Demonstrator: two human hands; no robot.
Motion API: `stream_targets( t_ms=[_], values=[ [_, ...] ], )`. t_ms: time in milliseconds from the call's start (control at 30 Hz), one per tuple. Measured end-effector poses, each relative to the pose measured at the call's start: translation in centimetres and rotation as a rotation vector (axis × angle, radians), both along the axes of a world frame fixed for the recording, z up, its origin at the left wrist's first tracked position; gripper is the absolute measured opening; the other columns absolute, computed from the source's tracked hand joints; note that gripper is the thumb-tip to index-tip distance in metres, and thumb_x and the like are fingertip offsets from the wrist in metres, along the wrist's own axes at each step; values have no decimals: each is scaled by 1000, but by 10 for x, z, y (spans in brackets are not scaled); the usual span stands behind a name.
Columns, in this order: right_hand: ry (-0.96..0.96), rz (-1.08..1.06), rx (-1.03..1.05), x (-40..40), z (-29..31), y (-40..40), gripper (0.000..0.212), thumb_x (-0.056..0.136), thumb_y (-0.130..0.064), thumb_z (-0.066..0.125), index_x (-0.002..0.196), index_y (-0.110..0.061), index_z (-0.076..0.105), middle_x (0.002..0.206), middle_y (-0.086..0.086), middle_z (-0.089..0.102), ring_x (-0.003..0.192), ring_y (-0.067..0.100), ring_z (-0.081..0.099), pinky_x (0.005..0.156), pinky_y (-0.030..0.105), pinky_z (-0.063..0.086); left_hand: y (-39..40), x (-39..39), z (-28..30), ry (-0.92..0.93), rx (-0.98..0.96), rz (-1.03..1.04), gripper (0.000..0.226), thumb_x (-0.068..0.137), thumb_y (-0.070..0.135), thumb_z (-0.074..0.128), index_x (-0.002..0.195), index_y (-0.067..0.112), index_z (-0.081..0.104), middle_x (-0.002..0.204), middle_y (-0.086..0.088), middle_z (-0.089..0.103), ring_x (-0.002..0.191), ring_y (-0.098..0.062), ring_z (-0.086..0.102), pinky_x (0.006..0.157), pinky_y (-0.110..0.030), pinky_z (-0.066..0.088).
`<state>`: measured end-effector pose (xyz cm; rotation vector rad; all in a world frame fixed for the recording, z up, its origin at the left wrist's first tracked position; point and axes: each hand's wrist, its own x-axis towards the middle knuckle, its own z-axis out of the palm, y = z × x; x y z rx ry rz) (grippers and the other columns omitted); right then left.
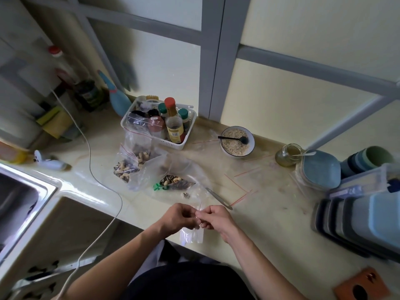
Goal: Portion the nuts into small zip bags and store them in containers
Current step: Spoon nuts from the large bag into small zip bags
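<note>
My left hand [180,217] and my right hand [216,219] meet at the counter's front edge and together pinch the top of a small clear zip bag [192,234], which hangs below them and looks empty. Behind the hands lies a large open plastic bag of mixed nuts and seeds [175,181]. Two filled zip bags [132,161] lean by the white basket. Empty zip bags with red strips [249,182] lie flat to the right. Stacked blue-lidded containers [368,226] stand at the right edge.
A white basket of sauce bottles [186,140] stands at the back. A bowl of grain with a black spoon [237,141], a glass jar [289,158] and tweezers [218,198] lie on the counter. A sink [19,204] is at left; a white cable [104,185] crosses the counter.
</note>
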<state>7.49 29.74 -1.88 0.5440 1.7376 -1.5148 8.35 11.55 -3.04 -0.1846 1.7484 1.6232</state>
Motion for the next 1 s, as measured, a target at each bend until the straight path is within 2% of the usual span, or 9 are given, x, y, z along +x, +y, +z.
stream_targets(
  t_ms=[133,233,467,600,700,800,867,933,1000],
  values=[
    [25,24,36,3,0,3,15,91,-15,76,85,-5,66,66,3,70,54,10,59,55,18,46,-6,-4,4,-24,-68,-32,14,90,9,73,101,0,75,91,-21,76,87,-31,75,78,-34,60],
    [42,56,77,5,2,3,15,89,-16,75,86,-3,67,67,5,70,55,12,59,56,20,47,-5,-4,7,-27,-143,40,10,88,7,73,92,-2,75,86,-23,75,85,-36,74,76,-36,61],
    [69,111,328,2,11,-10,22,74,-26,69,66,-18,50,55,-5,60,52,14,52,57,24,43,18,1,23,140,-440,-4,10,76,10,65,71,14,72,62,-2,73,57,-8,67,58,-19,52],
    [100,178,505,-2,18,-2,35,76,-33,73,65,-19,43,62,-4,45,56,18,42,51,27,31,7,0,20,165,-620,160,11,77,17,65,67,15,69,56,2,70,52,-5,67,54,-20,51],
    [108,269,625,2,17,3,34,78,-42,74,70,-18,51,72,-2,58,67,22,57,59,28,42,-6,0,20,208,-672,143,8,75,19,68,67,16,68,57,1,70,55,-10,68,59,-26,56],
    [185,293,661,5,11,0,20,84,-33,66,79,-20,51,87,-1,66,84,23,66,72,31,53,-4,1,23,336,-733,73,6,75,20,66,71,16,66,64,3,67,60,-13,63,59,-30,51],
    [189,242,579,2,15,-5,19,86,-32,62,83,-19,49,86,0,67,75,20,71,73,33,57,3,2,25,349,-691,53,8,78,24,64,75,17,64,65,2,67,60,-15,63,59,-31,52],
    [168,206,507,-1,20,-7,27,85,-38,67,88,-17,49,82,-3,65,58,13,71,67,30,56,10,2,26,366,-657,23,11,80,28,63,76,17,63,65,0,68,59,-15,66,60,-33,54],
    [157,255,493,-3,20,-7,31,83,-33,72,95,-16,49,84,-4,60,55,13,69,63,28,53,14,2,27,386,-660,30,10,80,25,64,75,16,63,64,0,68,59,-16,66,61,-34,55]
  ],
)
